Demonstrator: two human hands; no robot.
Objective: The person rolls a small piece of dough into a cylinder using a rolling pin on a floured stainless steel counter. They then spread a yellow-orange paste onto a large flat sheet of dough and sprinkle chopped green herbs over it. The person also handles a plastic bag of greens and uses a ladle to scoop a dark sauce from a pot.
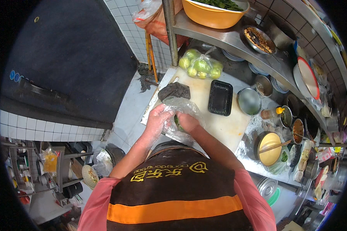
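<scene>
My left hand (159, 118) grips the gathered edge of a clear plastic bag (188, 105) over the near edge of a white cutting board (219, 127). On the bag's other side, my right hand (187, 121) has its fingers at or inside the opening; what they hold is hidden. Something green shows through the film beneath my right hand. A dark crumpled cloth (175, 90) lies just beyond the bag. Farther right on the board is a black plastic tray (220, 98). A tied clear bag of round green vegetables or fruit (201, 65) rests at the board's far end.
Right of the board stand a metal bowl with liquid (249, 101), a bottle with a yellow cap (271, 113) and a yellow bowl with chopsticks (269, 147). A steel shelf (219, 36) overhangs the far side, bearing an orange basin (215, 14). A metal post (170, 34) rises at the far left corner.
</scene>
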